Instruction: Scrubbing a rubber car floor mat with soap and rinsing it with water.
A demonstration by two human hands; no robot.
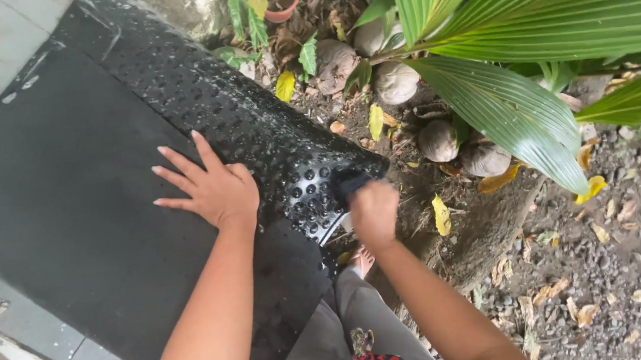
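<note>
Head view: left hand [213,188] flat, fingers spread, on rubber mat [76,180]; right hand [373,212] grips its five-o'clock corner, mat running eleven-to-five.

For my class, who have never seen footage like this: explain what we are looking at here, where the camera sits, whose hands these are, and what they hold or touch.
There is no machine. A person wears one camera on the head, so the picture looks down at their own arms. The left hand lies flat, fingers spread, on a black rubber mat. Part of the mat is folded over, showing a wet, studded underside. The right hand is closed on the mat's folded corner. The mat rests on grey tiles. Beside it is bare soil with sprouting coconuts, broad green palm leaves and fallen yellow leaves. A bare foot shows below.
</note>
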